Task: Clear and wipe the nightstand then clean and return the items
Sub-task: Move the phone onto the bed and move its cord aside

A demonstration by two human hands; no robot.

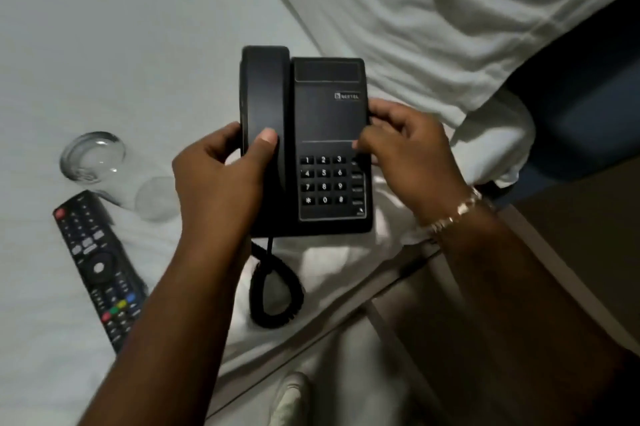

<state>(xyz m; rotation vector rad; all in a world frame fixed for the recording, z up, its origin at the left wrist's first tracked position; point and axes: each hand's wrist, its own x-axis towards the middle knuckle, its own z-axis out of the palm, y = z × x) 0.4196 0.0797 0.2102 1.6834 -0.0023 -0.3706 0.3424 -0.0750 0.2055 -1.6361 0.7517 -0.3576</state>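
I hold the black phone [313, 145] over the white bed sheet [145, 44], my left hand [221, 176] clamped on the handset side, my right hand [408, 155] pinching the other edge. I judge I should keep it level so the handset stays seated and the coiled cord [273, 290] (trailing below) doesn't snag. The glass [104, 166] and remote [98, 266] lie just beside. The nightstand is out of view.

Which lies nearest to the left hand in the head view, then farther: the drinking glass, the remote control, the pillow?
From the left hand:
1. Drinking glass, on its side just left of it.
2. Remote control, below-left on the sheet.
3. Pillow, far upper right.
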